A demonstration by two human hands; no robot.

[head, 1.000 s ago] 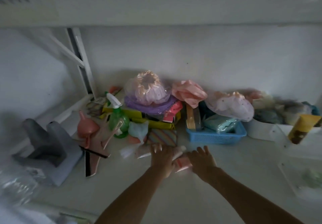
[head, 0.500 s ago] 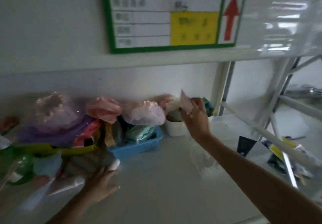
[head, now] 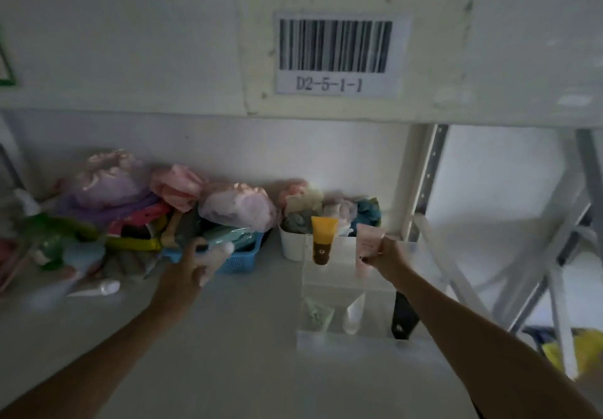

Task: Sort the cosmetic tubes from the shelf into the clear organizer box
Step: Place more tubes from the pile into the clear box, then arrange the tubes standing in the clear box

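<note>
Dim white shelf (head: 235, 337) under a beam carrying a barcode label (head: 336, 55) marked D2-5-1-1. Right hand (head: 388, 257) is up at the clear organizer box (head: 329, 337), fingers pinched on a pink tube (head: 367, 249) held upright, cap down, at the box's back row. A yellow tube (head: 322, 239) with a brown cap stands just beside it in the box; a pale green tube (head: 316, 314), a white tube (head: 354, 316) and a black tube (head: 403, 316) sit in the front row. Left hand (head: 186, 270) is blurred, fingers curled round a pale tube (head: 217, 254), in front of the blue basket (head: 243, 257). Another white tube (head: 98, 289) lies flat on the shelf, left.
</note>
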